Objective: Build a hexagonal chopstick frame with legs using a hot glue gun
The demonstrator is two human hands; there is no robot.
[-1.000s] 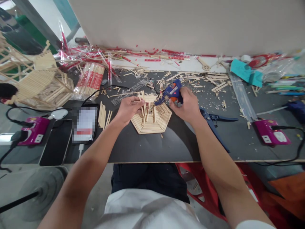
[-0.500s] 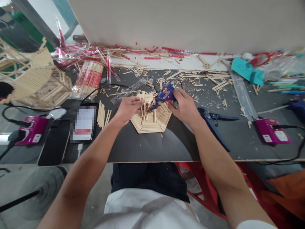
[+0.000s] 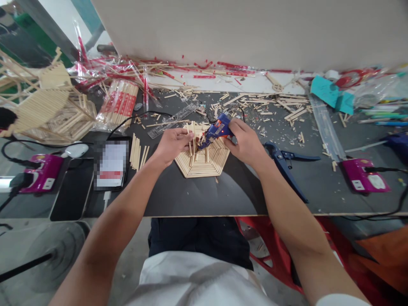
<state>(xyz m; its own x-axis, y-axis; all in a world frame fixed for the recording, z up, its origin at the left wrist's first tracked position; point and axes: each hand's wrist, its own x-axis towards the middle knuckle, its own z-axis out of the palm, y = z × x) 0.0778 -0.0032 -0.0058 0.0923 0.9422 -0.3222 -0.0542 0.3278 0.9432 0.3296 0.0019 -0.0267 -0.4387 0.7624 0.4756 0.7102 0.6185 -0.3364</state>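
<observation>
My right hand (image 3: pixel 245 138) is wrapped round a blue hot glue gun (image 3: pixel 219 128), its nozzle angled down and left among upright sticks. Beneath it lies a many-sided model of wooden sticks (image 3: pixel 202 169), laid in nested rings, on the dark tabletop. Thumb and fingers of my left hand (image 3: pixel 174 143) pinch a wooden stick (image 3: pixel 194 138) that stands up from the model's left part. The nozzle tip sits close to that stick; whether they touch is hard to make out. Several loose sticks (image 3: pixel 135 152) lie left of the model.
Blue cutters (image 3: pixel 285 165) lie right of my right hand. Two phones (image 3: pixel 72 189) and a purple power socket (image 3: pixel 41 173) are on the left, another purple socket (image 3: pixel 365 175) on the right. Stick scraps (image 3: pixel 264 104) and a clear stencil ruler (image 3: pixel 174 120) lie behind the model.
The glue gun has shifted slightly left and downward, its nozzle now nearer the upright stick. My left hand has stayed in place with its pinch.
</observation>
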